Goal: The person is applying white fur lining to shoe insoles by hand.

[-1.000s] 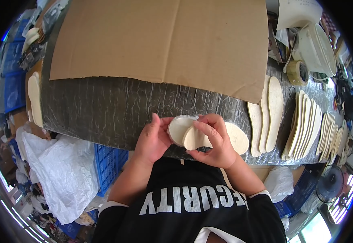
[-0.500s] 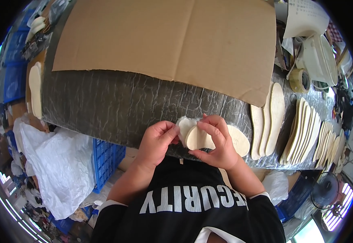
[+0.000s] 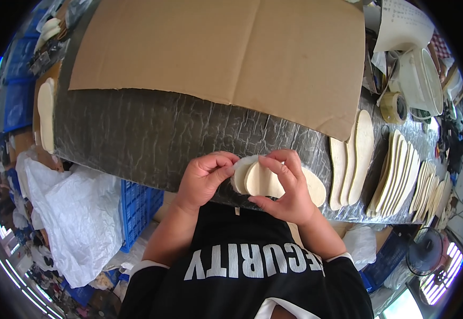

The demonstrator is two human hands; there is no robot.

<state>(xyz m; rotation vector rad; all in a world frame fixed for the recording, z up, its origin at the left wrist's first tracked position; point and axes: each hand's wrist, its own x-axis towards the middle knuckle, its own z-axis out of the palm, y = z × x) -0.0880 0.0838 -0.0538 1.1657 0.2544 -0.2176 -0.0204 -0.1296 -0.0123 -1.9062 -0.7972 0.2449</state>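
A cream insole (image 3: 263,179) is in front of me at the table's near edge, and my right hand (image 3: 291,186) grips it with thumb and fingers on opposite edges. Behind its rounded left end lies another pale layer (image 3: 239,179) with a fuzzy white rim. My left hand (image 3: 206,178) pinches that white fuzzy material (image 3: 246,160) at its upper left. To the right of my right hand a rounded cream end (image 3: 315,187) shows; whether it belongs to the same insole is hidden by the hand.
A large cardboard sheet (image 3: 215,48) covers the far part of the dark, plastic-wrapped table (image 3: 136,127). Several insoles (image 3: 360,159) lie fanned in rows at the right, near a tape roll (image 3: 393,107) and a white bucket (image 3: 417,80). A blue crate (image 3: 136,210) stands below left.
My left hand has shifted slightly up and left, its pinch now at the upper rim of the white material. That material lies flatter behind the insole. My right hand has barely moved.
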